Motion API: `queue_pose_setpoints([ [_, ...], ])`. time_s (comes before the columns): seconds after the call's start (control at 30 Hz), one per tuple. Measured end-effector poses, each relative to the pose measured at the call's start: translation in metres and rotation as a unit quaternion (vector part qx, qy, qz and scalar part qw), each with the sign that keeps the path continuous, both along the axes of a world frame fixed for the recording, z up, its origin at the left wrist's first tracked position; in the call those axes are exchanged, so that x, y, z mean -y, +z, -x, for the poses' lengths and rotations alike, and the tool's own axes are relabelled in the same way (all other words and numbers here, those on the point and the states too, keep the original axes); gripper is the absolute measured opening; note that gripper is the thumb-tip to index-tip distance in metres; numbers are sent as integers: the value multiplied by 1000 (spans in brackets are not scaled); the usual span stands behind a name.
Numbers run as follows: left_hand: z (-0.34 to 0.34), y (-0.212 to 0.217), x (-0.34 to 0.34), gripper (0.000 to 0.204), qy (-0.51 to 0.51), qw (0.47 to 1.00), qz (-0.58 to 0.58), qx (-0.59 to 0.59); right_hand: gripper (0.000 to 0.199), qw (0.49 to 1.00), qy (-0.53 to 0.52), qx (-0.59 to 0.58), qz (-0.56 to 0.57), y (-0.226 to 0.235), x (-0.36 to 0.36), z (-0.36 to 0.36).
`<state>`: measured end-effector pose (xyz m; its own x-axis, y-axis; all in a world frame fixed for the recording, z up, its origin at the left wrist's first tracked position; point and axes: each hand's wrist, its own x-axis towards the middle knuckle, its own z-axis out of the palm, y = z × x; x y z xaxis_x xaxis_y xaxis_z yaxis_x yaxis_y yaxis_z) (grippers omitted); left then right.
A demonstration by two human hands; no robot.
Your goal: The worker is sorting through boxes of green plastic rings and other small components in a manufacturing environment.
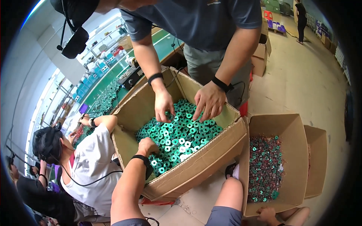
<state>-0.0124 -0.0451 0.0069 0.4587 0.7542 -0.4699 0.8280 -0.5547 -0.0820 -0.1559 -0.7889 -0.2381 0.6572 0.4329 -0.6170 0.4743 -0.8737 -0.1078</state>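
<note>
Green rings crowd the box, left hand curled among them, any catch hidden! Right hand bends beside a second box, grip unclear.

Blk wristband w/ dk boxy unit, bare L forearm, plain grey-blue shorts

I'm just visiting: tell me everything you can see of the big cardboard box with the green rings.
The big box is brown, seemingly corrugated cardboard, with rough cut edges and four walls. It is open at the top, facing the camera, and appears turned cornerwise. A heap of shiny green rings covers its visible bottom. The person's left hand reaches inside, as do a co-worker's hands from the far side. Something red shows below it; whether that supports it is unclear.
</note>
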Motion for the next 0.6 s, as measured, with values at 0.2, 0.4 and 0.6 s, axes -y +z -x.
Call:
queue_pose_setpoints([
  [0.2, 7, -20, -28, 13, 18, 994, -11, -110, 40, 1000, -20, 0, -11, 13, -7, 0],
  [0.4, 3, -38, -24, 28, 21, 992, 4, -122, 41, 999, 2, 34, -34, 5, 0, 2],
  [0.6, 8, -43, -28, 16, 14, 993, -9, -114, 39, 999, 8, 21, -47, 13, -5, -2],
])
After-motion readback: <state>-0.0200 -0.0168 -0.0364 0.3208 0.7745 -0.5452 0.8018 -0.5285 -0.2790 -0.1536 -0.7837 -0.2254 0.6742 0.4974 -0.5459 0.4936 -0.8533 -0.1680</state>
